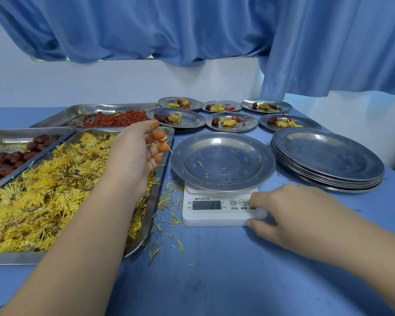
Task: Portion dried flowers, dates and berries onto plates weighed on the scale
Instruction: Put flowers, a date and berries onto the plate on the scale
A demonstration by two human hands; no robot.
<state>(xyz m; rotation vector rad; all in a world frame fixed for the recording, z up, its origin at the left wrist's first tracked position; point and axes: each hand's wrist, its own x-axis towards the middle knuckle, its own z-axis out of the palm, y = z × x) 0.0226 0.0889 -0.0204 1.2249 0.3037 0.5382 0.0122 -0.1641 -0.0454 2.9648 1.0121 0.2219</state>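
Observation:
An empty steel plate [224, 185] with a couple of stray petals sits on the white scale [214, 216], whose display shows a reading. My right hand [283, 215] rests on the scale's right corner, with a fingertip on the rightmost button and the thumb against the front edge. My left hand [135, 151], orange covers on its fingertips, hovers over the far right corner of the tray of yellow dried flowers [43, 197], loosely curled around a few red berries [163, 141]. The dates tray [12, 156] lies at the far left and the berries tray [114, 117] behind it.
Several filled plates [232, 122] stand in two rows at the back. A stack of empty plates [326, 156] stands right of the scale. Loose petals [169, 201] litter the blue table between tray and scale. A wall and blue curtains close off the back.

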